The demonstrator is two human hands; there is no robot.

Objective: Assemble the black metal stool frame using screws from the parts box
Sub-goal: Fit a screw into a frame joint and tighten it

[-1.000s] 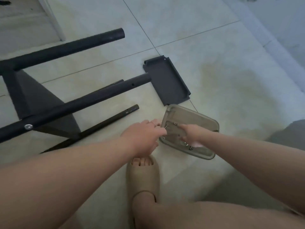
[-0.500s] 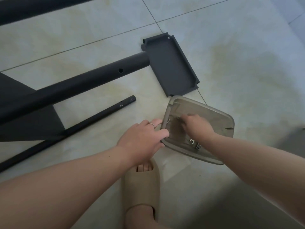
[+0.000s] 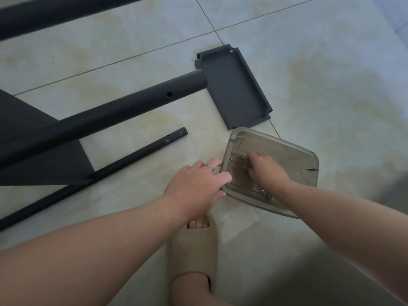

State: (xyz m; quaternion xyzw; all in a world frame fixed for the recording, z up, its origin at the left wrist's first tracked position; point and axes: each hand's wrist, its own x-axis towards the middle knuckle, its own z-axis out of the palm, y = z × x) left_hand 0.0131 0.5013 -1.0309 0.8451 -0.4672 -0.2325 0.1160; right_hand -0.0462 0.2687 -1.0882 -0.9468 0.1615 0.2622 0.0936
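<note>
A clear plastic parts box (image 3: 293,155) lies tilted on the tiled floor with several small screws (image 3: 242,156) inside. My left hand (image 3: 196,186) grips the box's left rim. My right hand (image 3: 267,171) reaches inside the box, its fingers curled down over the screws; whether it pinches one is hidden. The black stool frame lies to the left: a thick tube with a hole (image 3: 132,107) and a thin rod (image 3: 110,168) under it.
A black metal plate with raised edges (image 3: 234,89) lies on the floor just behind the box. A second thick black tube (image 3: 55,14) crosses the top left. My foot in a beige slipper (image 3: 194,246) rests below the hands.
The view has shifted down and closer to the box. My right hand has moved deeper into the box towards its left side; my left hand stays on the rim.
</note>
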